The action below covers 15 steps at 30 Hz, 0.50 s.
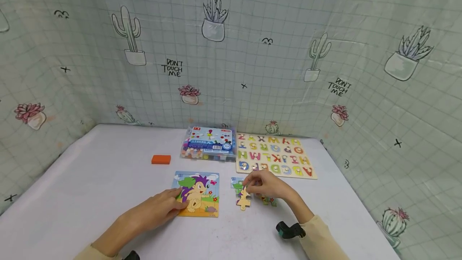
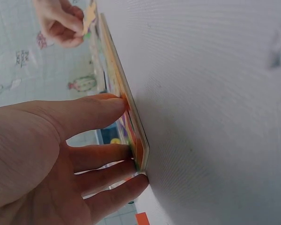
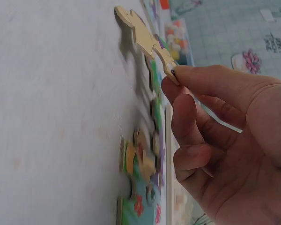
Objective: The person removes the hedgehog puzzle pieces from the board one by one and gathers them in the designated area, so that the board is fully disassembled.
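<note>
Orange block (image 1: 161,159) farthest left; then the left hand (image 1: 159,208), fingers spread, rests on the hedgehog board's (image 1: 198,196) left edge. Right of that board, the right hand (image 1: 265,183) pinches a cream puzzle piece (image 3: 165,56) near loose pieces (image 1: 268,201); a light edge hold, level lowering and tabs turned to matching gaps should work best.

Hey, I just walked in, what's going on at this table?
A person is handling a jigsaw barehanded. The right hand pinches a flat, tan, knobbed jigsaw section, while the left hand rests on the left side of a square board with a colourful hedgehog picture. More multicoloured jigsaw pieces lie near the right hand, off the board. Farther back are a clear plastic box, a cream board of colourful letters and a small orange block.
</note>
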### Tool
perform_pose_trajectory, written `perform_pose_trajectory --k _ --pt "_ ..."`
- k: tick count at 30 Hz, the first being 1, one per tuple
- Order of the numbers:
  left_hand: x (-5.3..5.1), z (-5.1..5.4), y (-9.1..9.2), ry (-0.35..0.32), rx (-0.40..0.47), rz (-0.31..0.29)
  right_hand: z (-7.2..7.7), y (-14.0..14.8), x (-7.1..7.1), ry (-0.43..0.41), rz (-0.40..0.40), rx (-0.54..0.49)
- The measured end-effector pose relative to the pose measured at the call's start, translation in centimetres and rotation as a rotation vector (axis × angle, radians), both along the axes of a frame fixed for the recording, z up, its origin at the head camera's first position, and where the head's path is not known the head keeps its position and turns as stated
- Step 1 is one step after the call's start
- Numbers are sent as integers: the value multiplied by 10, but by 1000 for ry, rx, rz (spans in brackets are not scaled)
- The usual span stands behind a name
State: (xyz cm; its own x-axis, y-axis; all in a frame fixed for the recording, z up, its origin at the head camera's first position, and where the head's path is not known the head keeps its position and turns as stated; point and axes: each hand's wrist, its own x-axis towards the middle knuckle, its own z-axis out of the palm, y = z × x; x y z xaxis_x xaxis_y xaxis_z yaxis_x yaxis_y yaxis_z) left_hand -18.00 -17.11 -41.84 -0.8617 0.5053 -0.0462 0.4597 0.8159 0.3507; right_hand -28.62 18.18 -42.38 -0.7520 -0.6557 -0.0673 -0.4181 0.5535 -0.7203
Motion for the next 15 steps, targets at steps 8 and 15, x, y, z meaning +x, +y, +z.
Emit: perform_pose_trajectory --k 8,15 --pt "-1 2 1 -14 -2 11 -3 20 0 41 -24 -1" --pt "-1 2 1 -21 1 13 -4 25 1 13 -61 -9"
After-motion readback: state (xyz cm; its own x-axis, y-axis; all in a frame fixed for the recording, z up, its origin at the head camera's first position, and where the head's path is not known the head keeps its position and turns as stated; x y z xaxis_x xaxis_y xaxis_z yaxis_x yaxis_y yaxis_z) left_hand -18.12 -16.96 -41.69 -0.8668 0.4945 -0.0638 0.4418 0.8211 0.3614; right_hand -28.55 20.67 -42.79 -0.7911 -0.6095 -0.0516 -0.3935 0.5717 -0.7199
